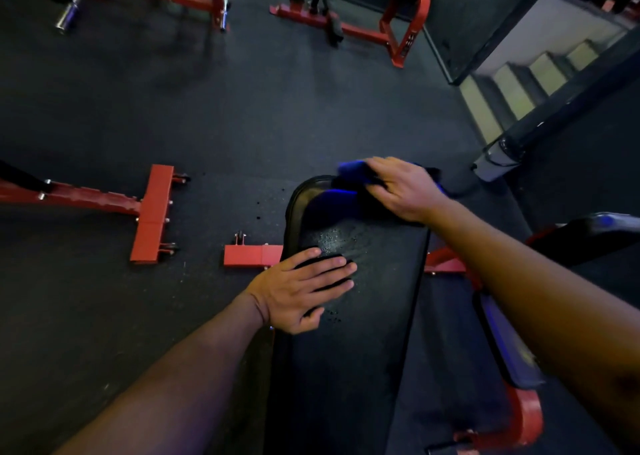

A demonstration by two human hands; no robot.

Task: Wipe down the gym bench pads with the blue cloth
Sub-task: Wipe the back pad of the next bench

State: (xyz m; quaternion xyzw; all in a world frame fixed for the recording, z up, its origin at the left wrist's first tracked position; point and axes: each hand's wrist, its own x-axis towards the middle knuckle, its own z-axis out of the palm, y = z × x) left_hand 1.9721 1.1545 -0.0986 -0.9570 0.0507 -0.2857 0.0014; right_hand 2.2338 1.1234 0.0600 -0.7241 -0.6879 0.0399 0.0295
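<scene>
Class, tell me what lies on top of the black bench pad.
On the pad: the left hand resting flat, wet droplets, and at the far end the right hand pressing the blue cloth. The pad beneath hands and cloth is hidden.

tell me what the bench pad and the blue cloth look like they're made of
Bench pad: looks like black vinyl or leather-look upholstery, smooth with a slight sheen; droplets bead on it and a seam edges its rim. Blue cloth: soft fabric, possibly microfibre, bunched under the right hand; blurred.
</scene>
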